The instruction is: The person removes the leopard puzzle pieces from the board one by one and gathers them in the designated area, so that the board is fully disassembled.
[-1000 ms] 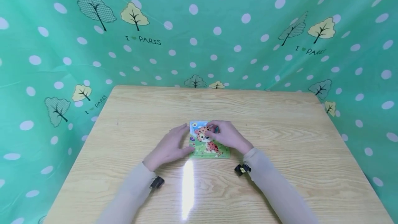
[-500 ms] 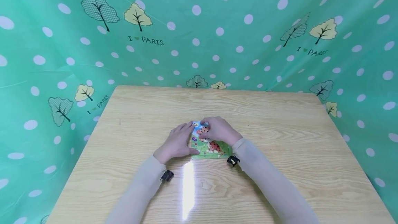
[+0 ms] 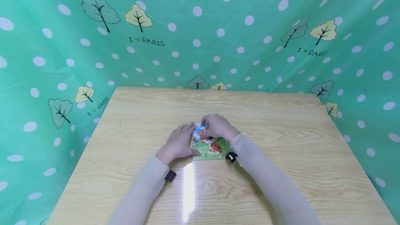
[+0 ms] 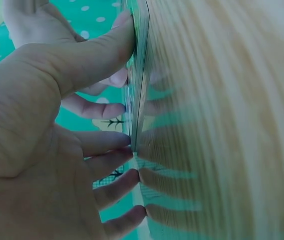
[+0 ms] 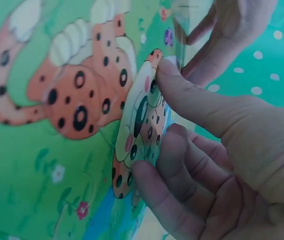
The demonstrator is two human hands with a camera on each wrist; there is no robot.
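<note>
Head view: right hand (image 3: 217, 127) covers the upper middle of the puzzle board (image 3: 212, 150); the piece under its fingertips is hidden there, and the animal's head is too small to make out. Left hand (image 3: 178, 143) hides the board's left edge beyond its fingertips.

Left wrist view: board seen edge-on only (image 4: 137, 75), its picture side not visible; palm cut off by the left and bottom edges; table (image 4: 222, 120) blurred past the fingertips.

Right wrist view: puzzle piece (image 5: 140, 125) partly covered by the fingers (image 5: 182, 92); board cut off at top, left and bottom; can't tell if the piece is seated.
</note>
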